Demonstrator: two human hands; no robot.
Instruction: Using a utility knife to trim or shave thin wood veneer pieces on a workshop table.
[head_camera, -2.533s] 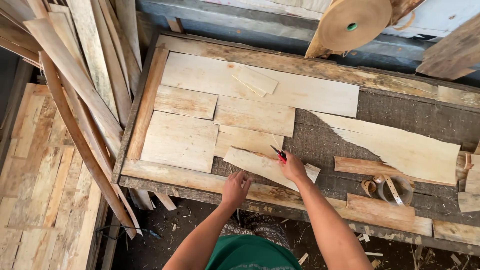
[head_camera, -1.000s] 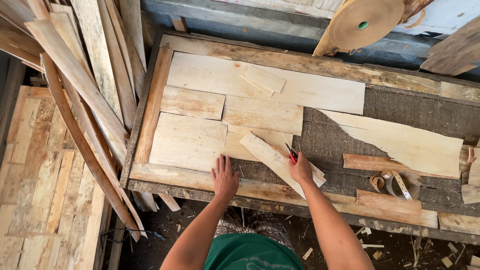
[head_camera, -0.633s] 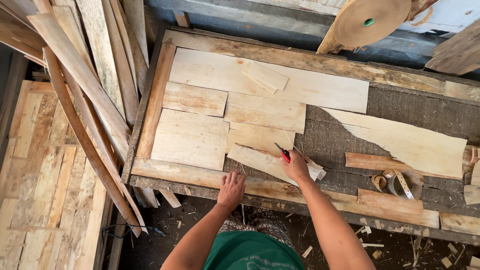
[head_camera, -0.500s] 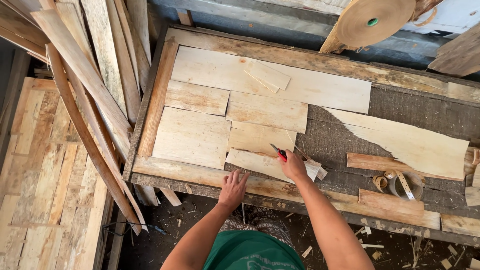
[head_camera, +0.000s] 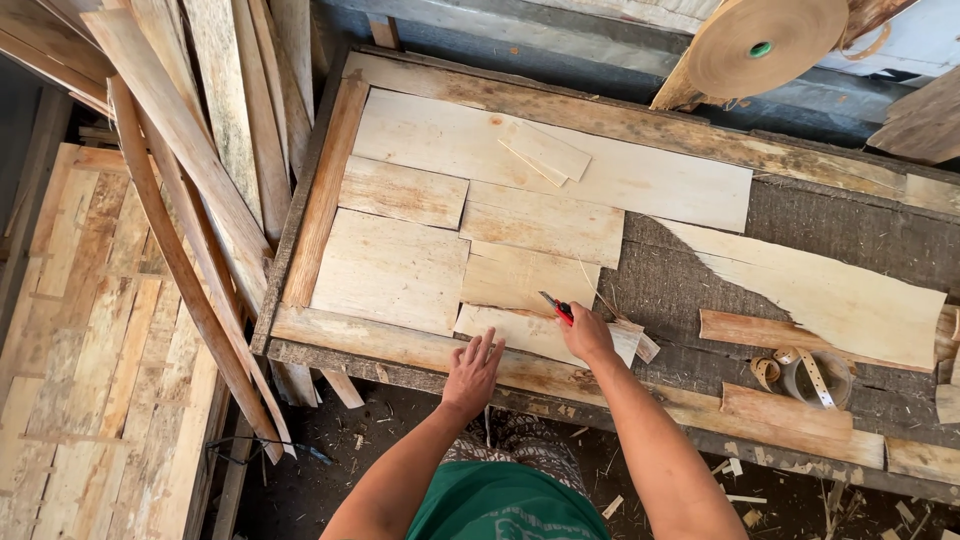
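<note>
Pressing left hand (head_camera: 472, 372) flat, fingers spread, on veneer strip (head_camera: 520, 330), right hand (head_camera: 585, 335) fingers gripping red cutter (head_camera: 556, 306)

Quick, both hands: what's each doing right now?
Left hand: open, flat on the veneer strip.
Right hand: closed on a red cutter.

head view | looks steeply down | near, over workbench (head_camera: 330, 190) edge

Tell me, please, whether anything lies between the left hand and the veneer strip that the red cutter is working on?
Nothing visible does. The left hand already lies flat with its fingertips on the near edge of the veneer strip, while the right hand holds the red cutter at the strip's upper edge.
</note>
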